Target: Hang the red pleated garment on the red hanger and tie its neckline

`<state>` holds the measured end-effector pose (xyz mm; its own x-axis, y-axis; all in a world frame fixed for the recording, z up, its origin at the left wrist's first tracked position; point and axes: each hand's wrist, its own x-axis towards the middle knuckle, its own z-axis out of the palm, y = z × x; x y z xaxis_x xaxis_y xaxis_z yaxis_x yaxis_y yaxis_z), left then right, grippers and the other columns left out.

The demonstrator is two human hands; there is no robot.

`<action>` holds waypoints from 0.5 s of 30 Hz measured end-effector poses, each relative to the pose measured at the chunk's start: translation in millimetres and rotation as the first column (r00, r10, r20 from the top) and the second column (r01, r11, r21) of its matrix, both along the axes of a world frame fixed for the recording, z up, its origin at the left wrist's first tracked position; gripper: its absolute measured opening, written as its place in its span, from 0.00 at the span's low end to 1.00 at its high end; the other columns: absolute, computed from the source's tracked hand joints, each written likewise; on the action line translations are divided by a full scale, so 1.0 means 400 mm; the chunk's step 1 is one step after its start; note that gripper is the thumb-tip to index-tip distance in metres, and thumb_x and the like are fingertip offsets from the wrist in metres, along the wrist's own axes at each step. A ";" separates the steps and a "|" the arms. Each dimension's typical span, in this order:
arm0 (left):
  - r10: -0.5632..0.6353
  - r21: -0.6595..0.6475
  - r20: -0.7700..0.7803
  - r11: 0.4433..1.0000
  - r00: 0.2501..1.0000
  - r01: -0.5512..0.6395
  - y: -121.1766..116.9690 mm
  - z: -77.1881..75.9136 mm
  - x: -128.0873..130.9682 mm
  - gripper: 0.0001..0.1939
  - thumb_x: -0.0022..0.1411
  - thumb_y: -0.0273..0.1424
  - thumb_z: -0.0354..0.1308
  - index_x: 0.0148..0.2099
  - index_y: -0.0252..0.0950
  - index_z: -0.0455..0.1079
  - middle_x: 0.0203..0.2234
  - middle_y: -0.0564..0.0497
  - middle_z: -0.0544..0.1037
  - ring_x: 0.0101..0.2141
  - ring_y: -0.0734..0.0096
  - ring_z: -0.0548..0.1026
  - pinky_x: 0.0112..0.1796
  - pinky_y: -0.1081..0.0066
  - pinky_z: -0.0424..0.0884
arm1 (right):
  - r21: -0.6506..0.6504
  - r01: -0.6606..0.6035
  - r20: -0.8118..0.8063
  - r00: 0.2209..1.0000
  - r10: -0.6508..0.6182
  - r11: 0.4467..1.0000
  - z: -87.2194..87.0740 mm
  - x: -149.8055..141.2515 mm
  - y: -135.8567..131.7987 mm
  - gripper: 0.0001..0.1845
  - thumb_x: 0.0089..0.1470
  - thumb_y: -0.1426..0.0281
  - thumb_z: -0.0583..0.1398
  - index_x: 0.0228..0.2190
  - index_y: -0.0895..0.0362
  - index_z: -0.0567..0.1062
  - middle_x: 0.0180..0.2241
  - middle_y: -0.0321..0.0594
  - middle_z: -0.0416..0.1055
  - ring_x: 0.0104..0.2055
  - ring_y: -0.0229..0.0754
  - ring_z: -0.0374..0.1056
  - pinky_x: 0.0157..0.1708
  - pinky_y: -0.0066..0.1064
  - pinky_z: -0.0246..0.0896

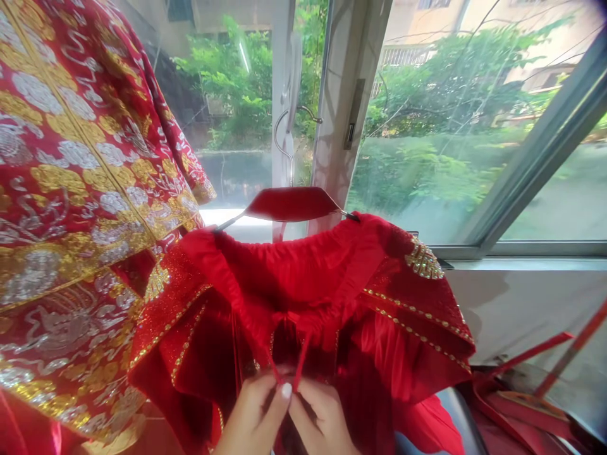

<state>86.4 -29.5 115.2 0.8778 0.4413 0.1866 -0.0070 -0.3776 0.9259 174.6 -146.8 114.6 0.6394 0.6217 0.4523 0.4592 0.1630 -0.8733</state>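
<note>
A red dress (294,253) with a gathered neckline, gold beaded trim and jewelled shoulder patches hangs from a clothes hanger (284,148) with a metal hook. Two thin red drawstrings (302,360) come down from the middle of its neckline. My left hand (258,407) pinches the strings at their lower part, fingers closed. Right beside it, my right hand (320,411) is closed on the strings too, and the fingertips of both hands meet. The string ends are hidden behind the fingers.
To the left hangs a red garment (71,164) embroidered in gold and silver. Behind the dress are sliding windows (450,145) with a grey frame and sill (521,264). At the lower right lies a dark red bag (516,411) with straps.
</note>
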 end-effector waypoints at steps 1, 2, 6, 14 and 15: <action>-0.070 0.036 -0.004 0.997 0.998 0.070 -0.008 0.017 0.012 0.19 0.66 0.44 0.53 0.49 0.37 0.75 0.43 0.45 0.78 0.43 0.62 0.75 0.46 0.69 0.71 | -0.009 -0.009 -0.020 1.000 0.008 1.000 0.012 0.006 -0.005 0.22 0.62 0.57 0.53 0.34 0.56 0.81 0.29 0.43 0.77 0.30 0.39 0.73 0.35 0.25 0.69; -0.147 0.070 -0.011 0.987 0.989 0.148 -0.010 0.034 0.020 0.19 0.66 0.44 0.52 0.46 0.36 0.76 0.39 0.46 0.79 0.37 0.66 0.75 0.41 0.73 0.70 | -0.020 -0.007 -0.043 0.999 0.006 1.000 0.023 0.011 -0.010 0.20 0.61 0.57 0.54 0.33 0.56 0.81 0.28 0.43 0.77 0.30 0.39 0.73 0.35 0.25 0.70; -0.261 0.200 -0.084 0.941 0.962 0.273 0.024 0.102 0.025 0.20 0.64 0.46 0.54 0.34 0.32 0.73 0.21 0.54 0.70 0.23 0.78 0.64 0.27 0.80 0.60 | -0.077 -0.105 -0.116 0.989 0.096 0.992 0.042 0.014 -0.025 0.14 0.56 0.61 0.59 0.30 0.57 0.81 0.29 0.42 0.78 0.32 0.40 0.74 0.33 0.24 0.69; 0.019 0.523 0.218 0.842 0.976 -0.133 0.119 0.209 -0.083 0.15 0.65 0.34 0.55 0.26 0.36 0.71 0.18 0.56 0.71 0.20 0.78 0.68 0.22 0.80 0.62 | -0.087 0.161 0.145 0.978 -0.147 0.983 0.113 0.115 -0.122 0.14 0.55 0.66 0.60 0.41 0.56 0.80 0.20 0.36 0.75 0.20 0.35 0.69 0.20 0.19 0.63; 0.151 0.521 0.344 0.790 0.927 -0.322 0.133 0.214 -0.104 0.12 0.63 0.34 0.57 0.28 0.38 0.72 0.19 0.56 0.72 0.20 0.77 0.68 0.21 0.79 0.63 | -0.036 0.214 0.231 0.952 -0.201 0.976 0.129 0.143 -0.140 0.10 0.55 0.67 0.60 0.35 0.56 0.81 0.21 0.36 0.76 0.21 0.35 0.71 0.21 0.19 0.64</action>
<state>44.6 23.8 200.7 0.6350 0.3702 0.6780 -0.0640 -0.8494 0.5238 231.7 -202.9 166.2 0.6433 0.5163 0.5654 0.6629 -0.0061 -0.7487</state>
